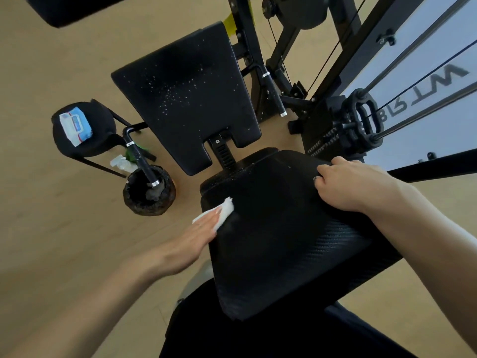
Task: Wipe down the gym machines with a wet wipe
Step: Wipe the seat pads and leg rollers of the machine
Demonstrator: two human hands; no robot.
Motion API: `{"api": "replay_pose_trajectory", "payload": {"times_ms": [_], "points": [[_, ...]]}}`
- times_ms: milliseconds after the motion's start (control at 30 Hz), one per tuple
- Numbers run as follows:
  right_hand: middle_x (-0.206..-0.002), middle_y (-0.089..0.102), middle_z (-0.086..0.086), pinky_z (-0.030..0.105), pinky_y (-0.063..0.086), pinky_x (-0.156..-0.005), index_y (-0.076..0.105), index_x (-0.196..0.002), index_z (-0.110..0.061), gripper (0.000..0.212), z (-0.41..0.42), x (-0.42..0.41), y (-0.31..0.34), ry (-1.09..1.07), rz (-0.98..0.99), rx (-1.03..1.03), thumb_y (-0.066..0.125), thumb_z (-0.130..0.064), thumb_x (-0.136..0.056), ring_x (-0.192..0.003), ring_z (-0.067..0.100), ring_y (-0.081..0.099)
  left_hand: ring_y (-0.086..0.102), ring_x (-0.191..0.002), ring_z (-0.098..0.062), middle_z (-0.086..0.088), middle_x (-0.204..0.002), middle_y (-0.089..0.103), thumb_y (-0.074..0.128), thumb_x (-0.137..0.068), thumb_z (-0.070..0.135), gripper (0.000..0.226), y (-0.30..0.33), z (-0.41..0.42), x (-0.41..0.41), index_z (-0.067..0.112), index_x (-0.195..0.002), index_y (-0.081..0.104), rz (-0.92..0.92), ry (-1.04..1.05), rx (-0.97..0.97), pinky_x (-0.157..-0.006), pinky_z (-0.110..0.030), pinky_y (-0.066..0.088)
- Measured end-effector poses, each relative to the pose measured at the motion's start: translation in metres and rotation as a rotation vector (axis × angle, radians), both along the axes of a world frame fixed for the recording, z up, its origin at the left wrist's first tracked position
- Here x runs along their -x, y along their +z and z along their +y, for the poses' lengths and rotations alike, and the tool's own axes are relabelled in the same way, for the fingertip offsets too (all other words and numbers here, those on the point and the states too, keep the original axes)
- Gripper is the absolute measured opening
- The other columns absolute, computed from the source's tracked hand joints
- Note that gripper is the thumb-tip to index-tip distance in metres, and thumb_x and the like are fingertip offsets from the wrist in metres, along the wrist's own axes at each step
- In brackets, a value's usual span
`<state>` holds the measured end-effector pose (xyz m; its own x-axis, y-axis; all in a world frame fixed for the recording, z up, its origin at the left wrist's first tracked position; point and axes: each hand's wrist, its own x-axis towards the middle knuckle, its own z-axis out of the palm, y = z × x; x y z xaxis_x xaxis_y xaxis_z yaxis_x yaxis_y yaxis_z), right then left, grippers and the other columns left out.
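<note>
Head view: left hand, fingers flat, presses a white wet wipe against the black seat pad; right hand grips the pad's far edge.

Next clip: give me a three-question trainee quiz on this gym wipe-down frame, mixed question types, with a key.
1. True or false: the left hand presses the white wipe flat against the seat pad.
2. What lies on the round stool? A) a towel B) a pack of wipes C) a bottle
3. Fill in: the right hand rests on the seat pad's far ___.

Key:
1. True
2. B, the pack of wipes
3. edge
</note>
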<state>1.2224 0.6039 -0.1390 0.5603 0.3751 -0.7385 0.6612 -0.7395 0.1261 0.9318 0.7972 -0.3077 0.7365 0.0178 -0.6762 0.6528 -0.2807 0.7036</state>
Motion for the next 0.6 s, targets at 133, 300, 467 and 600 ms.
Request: {"api": "replay_pose_trajectory", "payload": {"times_ms": [133,300,467,600], "points": [[-0.136,0.049,0.007,0.049,0.041,-0.098,0.052,-0.135,-0.022,0.047,-0.001,0.001,-0.001,0.009,-0.014,-0.013,0.022,-0.044,-0.107,-0.13,0.034,0.048,-0.003,-0.133,0.033,0.049,-0.148,-0.003,0.02,-0.111,0.041,0.046,0.149,-0.056,-0.056,0.047,-0.152,-0.001,-0.122,-0.247,0.171,-0.107,0.004,-0.003],[-0.133,0.05,0.006,0.047,0.044,-0.095,0.052,-0.134,-0.022,0.047,-0.001,0.002,-0.002,0.031,-0.028,-0.019,0.021,-0.044,-0.107,-0.125,0.031,0.053,0.0,-0.148,0.012,0.031,-0.164,0.0,0.021,-0.11,0.046,0.052,0.095,-0.032,-0.08,0.047,-0.158,0.002,-0.037,-0.218,0.106,-0.123,-0.02,-0.001],[-0.124,0.051,0.003,0.043,0.043,-0.086,0.051,-0.127,-0.023,0.043,-0.004,0.002,-0.005,0.06,-0.051,-0.023,0.02,-0.045,-0.107,-0.119,0.028,0.054,0.028,-0.149,-0.017,0.003,-0.163,0.03,0.018,-0.107,0.057,0.058,0.004,0.019,-0.118,0.033,-0.16,0.02,0.294,0.12,0.028,-0.126,-0.038,0.013],[-0.118,0.05,0.002,0.039,0.041,-0.078,0.05,-0.122,-0.022,0.039,-0.004,0.005,-0.002,0.069,-0.077,-0.046,0.021,-0.043,-0.107,-0.114,0.027,0.055,0.031,-0.146,-0.015,0.003,-0.164,0.029,0.022,-0.111,0.045,0.051,0.021,-0.008,-0.171,0.029,-0.159,0.024,0.145,0.119,0.144,-0.115,-0.024,0.017]]}}
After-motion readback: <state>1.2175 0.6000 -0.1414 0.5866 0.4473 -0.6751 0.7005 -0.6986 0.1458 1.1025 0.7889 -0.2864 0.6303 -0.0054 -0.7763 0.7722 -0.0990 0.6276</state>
